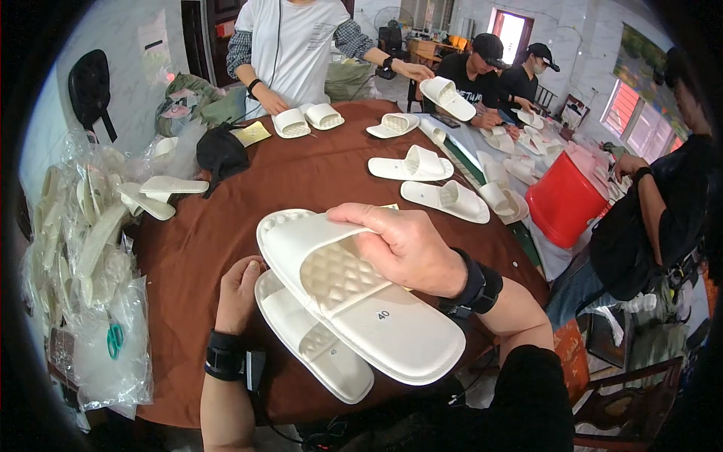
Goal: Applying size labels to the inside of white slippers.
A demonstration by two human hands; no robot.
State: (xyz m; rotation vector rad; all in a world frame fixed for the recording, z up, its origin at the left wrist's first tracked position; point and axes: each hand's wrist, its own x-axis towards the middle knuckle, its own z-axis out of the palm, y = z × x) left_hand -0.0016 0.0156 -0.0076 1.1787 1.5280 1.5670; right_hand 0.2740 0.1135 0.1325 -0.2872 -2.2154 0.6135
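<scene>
My right hand (410,248) grips a white slide slipper (410,331) by its strap, thumb on top and fingers tucked into the opening. Quilted padding and a small size sticker show on its insole. Under it and slightly to the left is a second white slipper (331,377), partly covered by the first. At that lower slipper's toe edge, my left hand (238,295) is closed, its fingertips partly hidden behind the slippers. Both slippers slant over the near part of the brown-covered table (188,271). Dark bands circle both my wrists.
Clear plastic bags of slippers (83,226) and teal scissors (114,340) lie at left, near a black cap (222,151). Loose slippers (410,164) sit ahead. Across the table, a person (301,60) handles slippers. A red bucket (566,197) and other people are at right.
</scene>
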